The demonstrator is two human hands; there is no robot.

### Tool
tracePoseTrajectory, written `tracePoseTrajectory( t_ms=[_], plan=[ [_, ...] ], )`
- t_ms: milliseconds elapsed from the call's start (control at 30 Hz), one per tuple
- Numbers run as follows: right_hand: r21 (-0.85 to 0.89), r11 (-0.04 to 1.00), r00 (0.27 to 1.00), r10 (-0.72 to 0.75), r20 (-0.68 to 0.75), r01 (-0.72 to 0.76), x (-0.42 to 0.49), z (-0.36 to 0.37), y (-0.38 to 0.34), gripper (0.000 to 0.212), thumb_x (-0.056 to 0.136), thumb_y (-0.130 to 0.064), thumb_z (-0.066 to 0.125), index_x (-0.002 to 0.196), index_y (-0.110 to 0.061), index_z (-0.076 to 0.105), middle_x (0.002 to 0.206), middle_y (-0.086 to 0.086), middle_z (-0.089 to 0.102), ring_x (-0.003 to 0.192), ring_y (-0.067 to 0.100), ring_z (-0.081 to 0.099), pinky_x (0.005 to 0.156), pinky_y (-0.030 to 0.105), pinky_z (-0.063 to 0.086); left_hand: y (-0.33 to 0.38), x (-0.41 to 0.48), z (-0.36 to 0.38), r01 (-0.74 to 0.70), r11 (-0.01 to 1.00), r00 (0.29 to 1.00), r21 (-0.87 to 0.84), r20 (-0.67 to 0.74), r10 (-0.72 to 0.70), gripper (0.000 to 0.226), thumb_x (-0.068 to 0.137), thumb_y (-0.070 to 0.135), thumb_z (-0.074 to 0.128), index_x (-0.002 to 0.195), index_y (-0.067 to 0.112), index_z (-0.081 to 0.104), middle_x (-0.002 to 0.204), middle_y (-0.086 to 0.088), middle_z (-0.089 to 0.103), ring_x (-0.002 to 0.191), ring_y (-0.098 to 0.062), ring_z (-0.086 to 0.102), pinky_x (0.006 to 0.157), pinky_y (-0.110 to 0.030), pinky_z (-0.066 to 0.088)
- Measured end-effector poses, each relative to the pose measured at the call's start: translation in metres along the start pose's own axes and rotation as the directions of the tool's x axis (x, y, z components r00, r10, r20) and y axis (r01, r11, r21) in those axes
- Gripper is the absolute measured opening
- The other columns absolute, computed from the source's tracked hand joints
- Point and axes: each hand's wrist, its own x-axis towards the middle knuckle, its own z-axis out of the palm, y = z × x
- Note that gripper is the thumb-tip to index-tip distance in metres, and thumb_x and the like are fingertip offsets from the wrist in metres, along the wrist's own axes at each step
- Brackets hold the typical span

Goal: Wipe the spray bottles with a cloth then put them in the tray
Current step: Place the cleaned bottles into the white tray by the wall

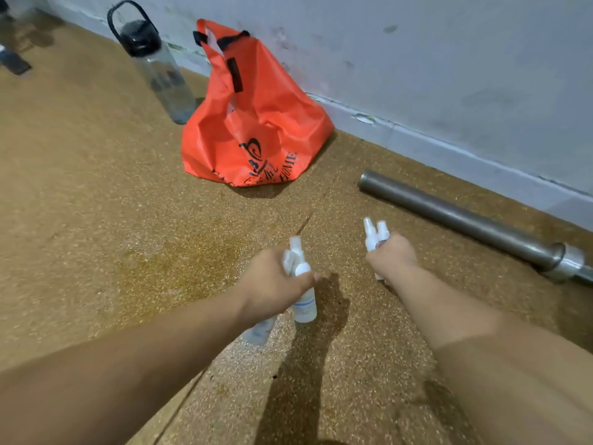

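Two bare forearms reach in from the bottom edge. The left hand [276, 284] is curled round two small spray bottles: a clear plastic bottle [304, 303] with a white nozzle sticks out past the thumb, and a second bottle [260, 330], also clear, pokes out under the wrist. The right hand [393, 255] clutches two more, only their white tops [372, 236] showing. That makes four, all over the grainy, speckled brown floor [96, 203]. Beyond them lie one crumpled orange bag [256, 123] with black print, one tall clear water bottle [160, 69] with a black lid, and one round grey metal bar [449, 213] by the pale wall [449, 59].
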Motion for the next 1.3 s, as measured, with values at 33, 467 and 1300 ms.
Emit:
tracePoseTrajectory(
  t_ms=[33, 467, 1300],
  plan=[
    [0.136, 0.99, 0.999, 0.032, 0.023, -0.035, -0.013, -0.005, -0.004, 0.019, 0.089, -0.014, 0.062, 0.106, -0.012, 0.055, 0.096, 0.009, 0.063, 0.087, 0.031, 0.065, 0.079, 0.043, 0.06, 0.01, -0.007, -0.008, -0.006, 1.0, 1.0, -0.003, 0.005, 0.006, 0.03, 0.088, 0.043, 0.079, 0.094, 0.019, 0.062, 0.084, -0.005, 0.072, 0.07, -0.018, 0.067, 0.07, -0.045, 0.061],
    [0.774, 0.619, 0.985, -0.01, 0.173, -0.129, -0.365, -0.341, -0.09, 0.046, 0.075, 0.005, 0.08, 0.106, -0.022, 0.06, 0.101, 0.004, 0.075, 0.096, 0.027, 0.075, 0.083, 0.056, 0.062, 0.303, -0.244, -0.13, -0.082, 0.981, 0.994, -0.174, 0.057, 0.093, 0.023, 0.077, 0.035, 0.088, 0.087, 0.026, 0.069, 0.077, 0.007, 0.071, 0.067, -0.008, 0.068, 0.065, -0.041, 0.059],
    [0.888, 0.46, 0.997, 0.057, -0.055, 0.023, -0.674, -0.837, 0.037, 0.024, 0.101, -0.021, 0.066, 0.125, -0.018, 0.069, 0.114, 0.005, 0.078, 0.109, 0.021, 0.074, 0.097, 0.045, 0.059, 0.763, -0.6, -0.096, -0.307, 0.93, 0.778, -0.201, 0.51, 0.367, 0.019, 0.085, 0.023, 0.085, 0.102, 0.027, 0.078, 0.091, 0.007, 0.081, 0.085, -0.011, 0.078, 0.073, -0.034, 0.061]
  ],
)
